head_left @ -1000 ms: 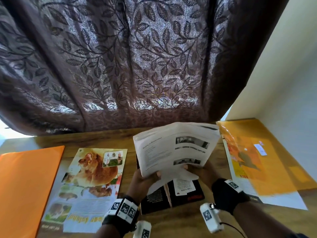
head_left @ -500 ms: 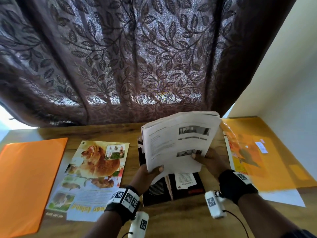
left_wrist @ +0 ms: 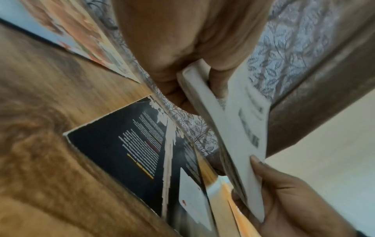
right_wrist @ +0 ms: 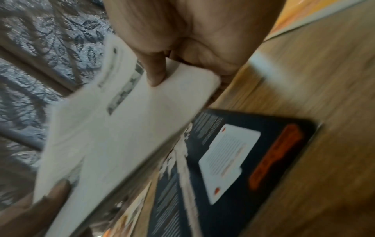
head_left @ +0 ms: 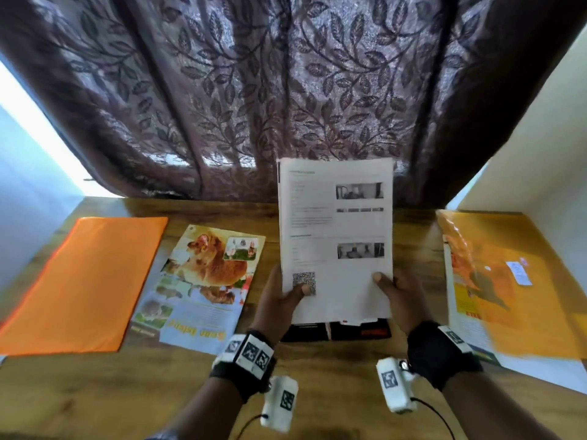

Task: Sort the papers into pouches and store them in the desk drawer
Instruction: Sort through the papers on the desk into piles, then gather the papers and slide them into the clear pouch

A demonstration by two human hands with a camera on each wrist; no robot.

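Both hands are holding one stack of white printed sheets [head_left: 335, 236] upright above the wooden desk [head_left: 317, 392]. The left hand [head_left: 278, 304] is gripping the stack's lower left edge, its thumb lying across the front page on a square code mark, its other fingers curling behind the sheets. The right hand [head_left: 401, 300] is gripping the lower right edge the same way, thumb pressing on the front and fingers wrapping behind. In the left wrist view the left fingers [left_wrist: 218, 83] are pinching the thick paper edge.

Just beneath the fingers of both hands, a dark booklet [head_left: 336, 331] is lying flat on the desk, showing a white card panel and an orange stripe. Left of the left fingers, a colourful animal leaflet [head_left: 203, 287] is lying flat, and farther out on that side an orange pouch [head_left: 85, 284] is resting on the wood. Right of the right fingers, a translucent yellow pouch [head_left: 514, 281] is lying over more printed pages. Beyond the fingertips, a leaf-patterned curtain [head_left: 254, 90] is hanging behind the desk.
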